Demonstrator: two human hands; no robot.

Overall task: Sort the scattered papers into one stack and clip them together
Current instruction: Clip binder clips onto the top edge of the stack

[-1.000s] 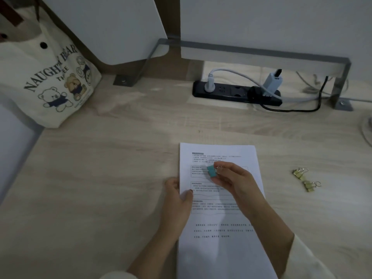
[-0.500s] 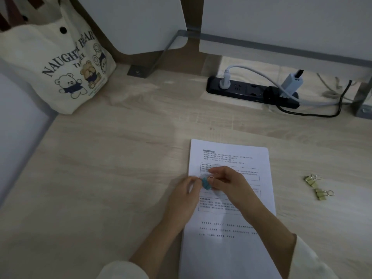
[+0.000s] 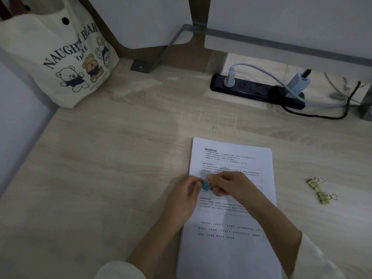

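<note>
A stack of printed white papers [image 3: 231,158] lies squared up on the wooden desk [image 3: 100,168]. A small teal binder clip [image 3: 206,184] sits at the stack's left edge, about a third of the way down. My right hand [image 3: 231,185] pinches the clip from the right, over the page. From the left, my left hand [image 3: 184,200] has its fingertips curled against the clip and the paper edge. Whether the clip's jaws are around the sheets is hidden by my fingers.
Two yellow binder clips [image 3: 315,183] [image 3: 324,197] lie on the desk right of the stack. A black power strip [image 3: 255,90] with plugs and cables runs along the back. At the back left corner stands a cream tote bag [image 3: 58,57].
My right hand carried the teal clip from over the middle of the page to the stack's left edge. My left hand rose from the paper edge to meet the clip.
</note>
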